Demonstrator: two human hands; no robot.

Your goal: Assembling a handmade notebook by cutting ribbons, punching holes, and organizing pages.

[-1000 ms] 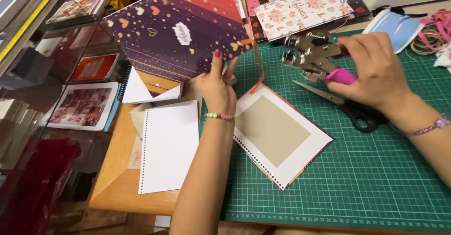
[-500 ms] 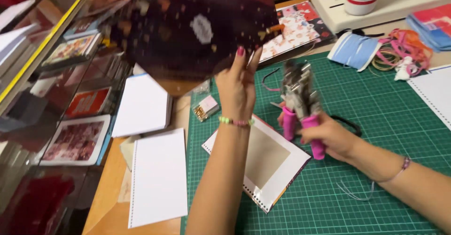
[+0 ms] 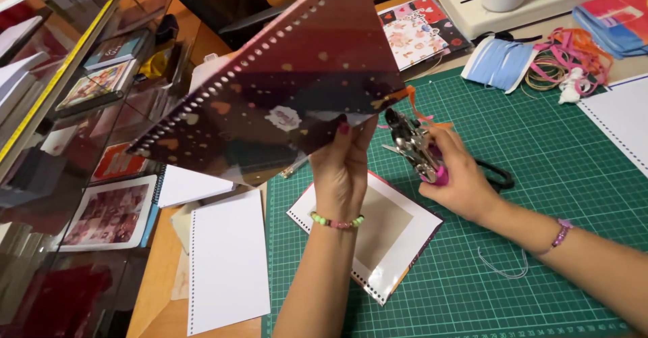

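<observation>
Your left hand (image 3: 344, 169) is pinching the dark punched cover (image 3: 283, 88) aloft; your right hand (image 3: 459, 183), beside it, is clenching pink-handled pliers (image 3: 415, 149) above the green mat (image 3: 540, 176).

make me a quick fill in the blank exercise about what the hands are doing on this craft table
1. The left hand holds up a dark notebook cover with a row of punched ____ along one edge.
2. The right hand grips a metal punch tool with ____ handles.
3. The cutting mat on the table is ____.
4. The left wrist wears a beaded ____.

Missing words: holes; pink; green; bracelet
</observation>
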